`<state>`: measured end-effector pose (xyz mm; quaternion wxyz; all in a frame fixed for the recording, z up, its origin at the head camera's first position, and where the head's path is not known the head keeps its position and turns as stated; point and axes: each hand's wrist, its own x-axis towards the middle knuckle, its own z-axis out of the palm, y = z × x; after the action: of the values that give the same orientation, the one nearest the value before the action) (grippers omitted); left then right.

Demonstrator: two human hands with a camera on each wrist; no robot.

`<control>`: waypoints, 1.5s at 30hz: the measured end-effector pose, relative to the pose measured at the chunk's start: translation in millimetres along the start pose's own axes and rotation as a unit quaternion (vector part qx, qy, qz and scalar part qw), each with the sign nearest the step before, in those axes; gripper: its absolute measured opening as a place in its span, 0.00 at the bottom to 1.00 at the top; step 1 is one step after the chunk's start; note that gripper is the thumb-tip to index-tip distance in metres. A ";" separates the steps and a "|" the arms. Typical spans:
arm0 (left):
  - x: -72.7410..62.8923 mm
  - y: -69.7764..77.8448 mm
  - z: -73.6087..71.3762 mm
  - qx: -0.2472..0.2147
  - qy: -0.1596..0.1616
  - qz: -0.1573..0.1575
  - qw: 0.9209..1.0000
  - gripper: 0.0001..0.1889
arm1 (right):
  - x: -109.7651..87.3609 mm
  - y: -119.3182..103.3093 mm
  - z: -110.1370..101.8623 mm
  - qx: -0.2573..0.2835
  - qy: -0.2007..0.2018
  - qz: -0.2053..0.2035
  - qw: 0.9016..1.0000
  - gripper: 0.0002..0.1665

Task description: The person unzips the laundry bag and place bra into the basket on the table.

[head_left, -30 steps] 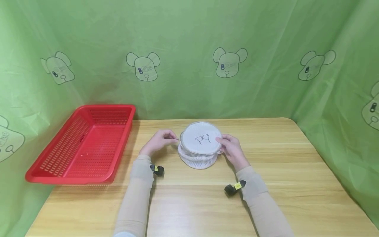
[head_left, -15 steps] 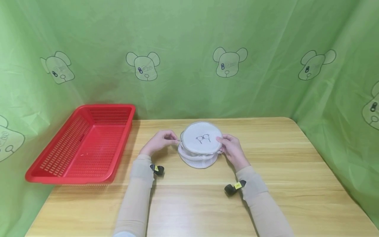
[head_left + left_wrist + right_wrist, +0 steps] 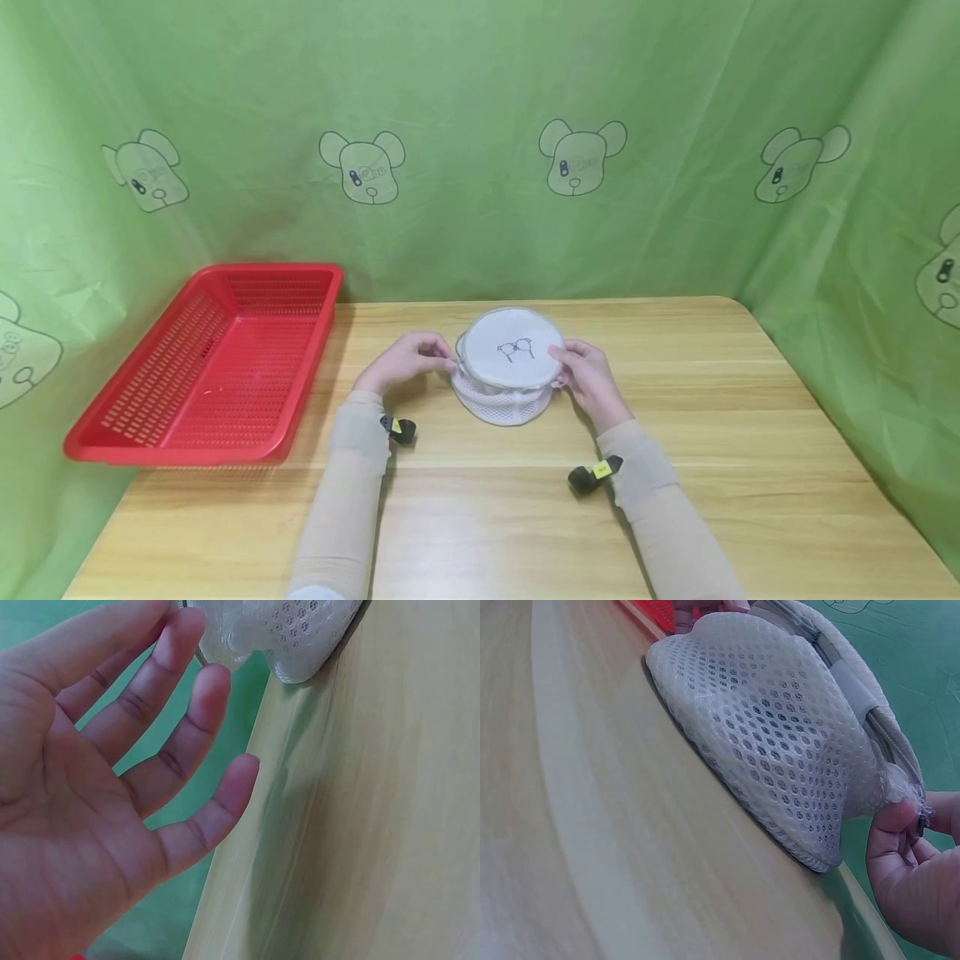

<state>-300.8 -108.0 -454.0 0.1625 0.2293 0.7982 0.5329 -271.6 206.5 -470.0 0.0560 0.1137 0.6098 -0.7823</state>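
A round white mesh laundry bag [image 3: 504, 406] stands on the table, its flat lid [image 3: 513, 348] printed with a dark line drawing and tilted toward me. My left hand [image 3: 405, 362] pinches something small at the bag's left rim with thumb and forefinger; the fingertips are cut off in the left wrist view, where the other fingers [image 3: 191, 739] are spread. On the opposite side, my right hand [image 3: 592, 379] grips the lid's right edge, thumb on top. In the right wrist view a grey zipper [image 3: 889, 739] runs along the rim beside the right fingertips, and the mesh side wall [image 3: 772, 727] sags in folds.
A red plastic basket [image 3: 307, 400] with perforated sides stands at the table's left. Green curtains [image 3: 465, 242] printed with bear heads enclose the back and both sides of the wooden table [image 3: 720, 433].
The left fingertips have slid slightly toward me along the bag's left rim, and more of the rim shows beside the lid there. The right hand has stayed in place.
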 end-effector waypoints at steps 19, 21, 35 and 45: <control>-4.6 3.0 -2.9 0.009 0.021 -0.025 0.999 0.08 | -0.9 -2.5 -0.9 -0.026 0.003 -0.013 1.000 0.03; -4.9 3.4 -3.6 0.009 0.022 -0.028 0.999 0.08 | -1.1 -2.7 -1.1 -0.029 -0.001 -0.020 0.999 0.05; -3.2 -0.5 -3.4 0.028 0.055 -0.041 0.997 0.09 | 0.4 -2.0 -3.1 -0.091 -0.075 -0.024 0.993 0.40; 2.7 0.6 3.3 0.075 0.145 -0.055 0.985 0.08 | -3.9 -4.0 1.3 -0.073 -0.112 -0.021 0.991 0.51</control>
<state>-301.3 -103.8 -454.7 0.0568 0.1168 0.8625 0.4891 -268.9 206.0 -465.0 0.1156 0.0082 0.6577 -0.7443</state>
